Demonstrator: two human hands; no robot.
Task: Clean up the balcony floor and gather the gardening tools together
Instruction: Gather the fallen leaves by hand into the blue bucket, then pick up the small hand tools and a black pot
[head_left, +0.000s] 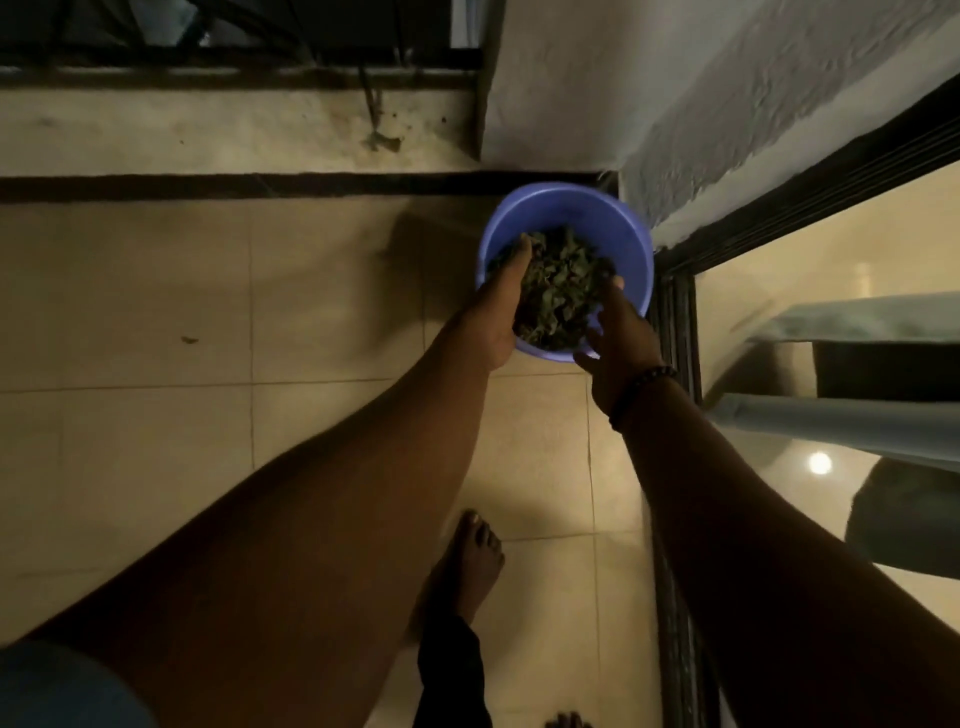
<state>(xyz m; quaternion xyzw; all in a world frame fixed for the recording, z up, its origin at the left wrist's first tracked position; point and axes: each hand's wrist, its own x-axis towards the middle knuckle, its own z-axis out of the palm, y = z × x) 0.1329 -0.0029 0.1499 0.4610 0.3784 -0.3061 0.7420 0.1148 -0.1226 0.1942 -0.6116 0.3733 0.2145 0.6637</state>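
A blue plastic bucket (618, 228) stands on the tiled balcony floor in the corner by the wall and the sliding-door track. Over its mouth, a heap of dry green-brown leaves (558, 288) is cupped between both hands. My left hand (501, 312) presses the heap from the left, fingers curled around it. My right hand (621, 338), with a dark bead bracelet on the wrist, closes in from the right, fingers spread against the leaves. The bucket's inside below the leaves is hidden.
One stray leaf (189, 340) lies on the beige tiles at the left. Debris and a hanging stem (382, 137) sit on the raised ledge below the dark railing. The sliding-door track (675, 467) runs along the right. My bare foot (467, 566) stands behind the bucket.
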